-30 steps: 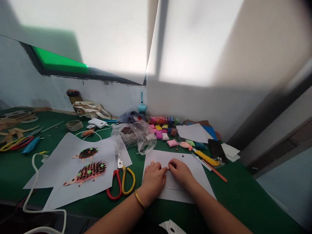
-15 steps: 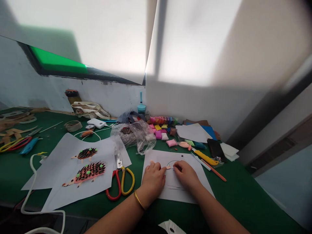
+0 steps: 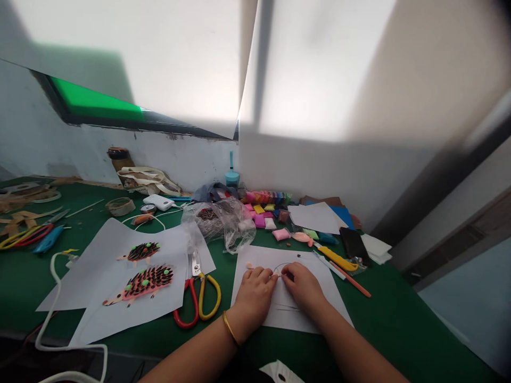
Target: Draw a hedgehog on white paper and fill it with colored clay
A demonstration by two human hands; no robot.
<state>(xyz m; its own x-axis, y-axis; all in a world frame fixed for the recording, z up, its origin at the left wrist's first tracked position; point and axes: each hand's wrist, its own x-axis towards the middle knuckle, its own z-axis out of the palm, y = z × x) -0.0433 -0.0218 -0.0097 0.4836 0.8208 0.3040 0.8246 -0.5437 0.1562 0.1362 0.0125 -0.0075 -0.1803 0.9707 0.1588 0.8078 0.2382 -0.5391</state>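
Note:
A white sheet of paper (image 3: 297, 319) with a few drawn lines lies before me on the green table. My left hand (image 3: 256, 292) rests on it, fingers curled, its fingertips at a small peach clay piece (image 3: 276, 273). From the right, my right hand (image 3: 302, 286) pinches at the same piece with thumb and forefinger; the fingertips of both hands nearly meet. A second peach lump (image 3: 249, 265) sits on the paper above my left hand. A small dark bit (image 3: 299, 256) lies near the sheet's top edge.
Left are two hedgehog pictures (image 3: 146, 282) on paper and red-and-yellow scissors (image 3: 195, 266). Behind are a plastic bag (image 3: 215, 218) and colored clay packets (image 3: 259, 219). A yellow cutter (image 3: 337, 258) and an orange stick (image 3: 355, 283) lie right. A white cable (image 3: 56, 298) curves at left.
My left hand has shifted slightly right, and my right hand slightly left, bringing the fingertips closer together at the peach piece. More of the second peach lump shows.

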